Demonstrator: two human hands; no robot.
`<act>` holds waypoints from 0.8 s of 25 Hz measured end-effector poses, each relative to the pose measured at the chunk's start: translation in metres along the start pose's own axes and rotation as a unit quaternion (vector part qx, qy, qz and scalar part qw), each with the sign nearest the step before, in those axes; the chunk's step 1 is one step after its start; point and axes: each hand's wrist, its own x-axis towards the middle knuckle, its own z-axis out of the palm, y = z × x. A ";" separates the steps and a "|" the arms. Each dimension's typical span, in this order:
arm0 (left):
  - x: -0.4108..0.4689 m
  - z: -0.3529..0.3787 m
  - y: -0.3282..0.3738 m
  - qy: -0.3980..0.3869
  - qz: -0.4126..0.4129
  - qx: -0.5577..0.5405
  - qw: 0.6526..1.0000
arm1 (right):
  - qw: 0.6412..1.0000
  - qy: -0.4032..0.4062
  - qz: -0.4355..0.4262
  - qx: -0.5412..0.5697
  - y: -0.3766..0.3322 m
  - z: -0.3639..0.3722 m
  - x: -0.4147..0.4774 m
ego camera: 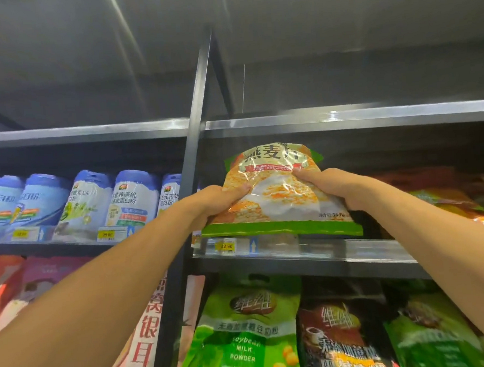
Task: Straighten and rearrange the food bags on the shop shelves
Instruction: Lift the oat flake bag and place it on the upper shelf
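Head view: a person is holding the oatmeal bag (278, 192) at the front edge of the upper shelf (318, 253).
Left hand (210, 202): its fingers are gripping the bag's left side.
Right hand (334, 186): its fingers are gripping the bag's right side.
Below: a green soybean powder bag (241, 333) is standing.

The green bag (239, 339) reads "soybean MILK POWDER". A yellow tag (227, 246) shows "22.90". The held bag (278, 192) bears "燕麦片".
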 end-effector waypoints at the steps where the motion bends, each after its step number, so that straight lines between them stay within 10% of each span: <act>1: 0.010 0.002 -0.002 0.003 -0.001 0.005 1.000 | 1.000 0.002 -0.003 -0.005 0.004 0.000 0.010; 20: 0.100 0.020 -0.060 0.011 -0.048 0.132 0.990 | 0.997 -0.037 -0.011 -0.072 0.076 0.027 0.105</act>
